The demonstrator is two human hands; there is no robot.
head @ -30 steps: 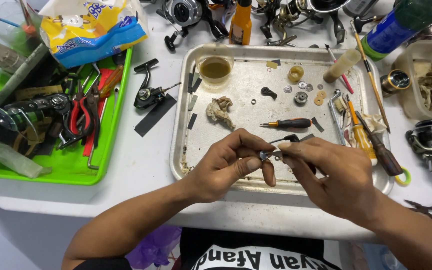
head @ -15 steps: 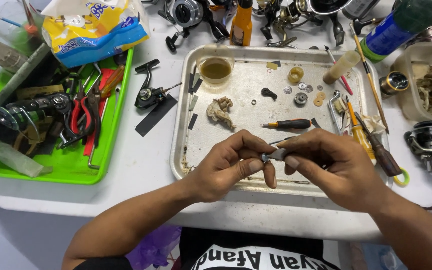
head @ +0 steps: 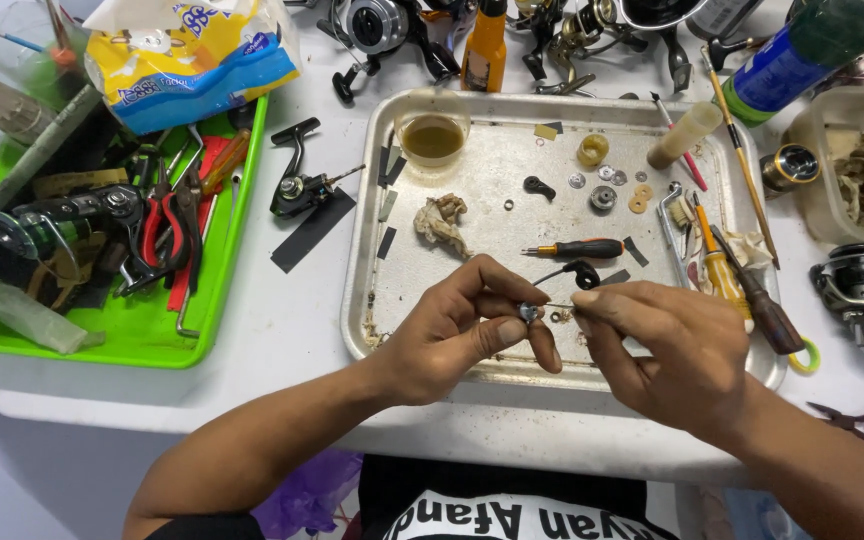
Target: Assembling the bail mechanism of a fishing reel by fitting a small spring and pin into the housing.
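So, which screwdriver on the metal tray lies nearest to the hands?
The black-handled screwdriver with orange collar, lying alone mid-tray; the others sit at the right edge.

Left hand (head: 462,330) and right hand (head: 667,350) drew slightly apart since 0.5 s ago; thin pin (head: 552,305) now exposed between fingertips.

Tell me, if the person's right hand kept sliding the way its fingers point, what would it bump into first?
The right hand points leftward across the metal tray. It would most likely first meet the small grey metal part pinched in the left hand, then that hand's fingertips; depth is hard to judge.
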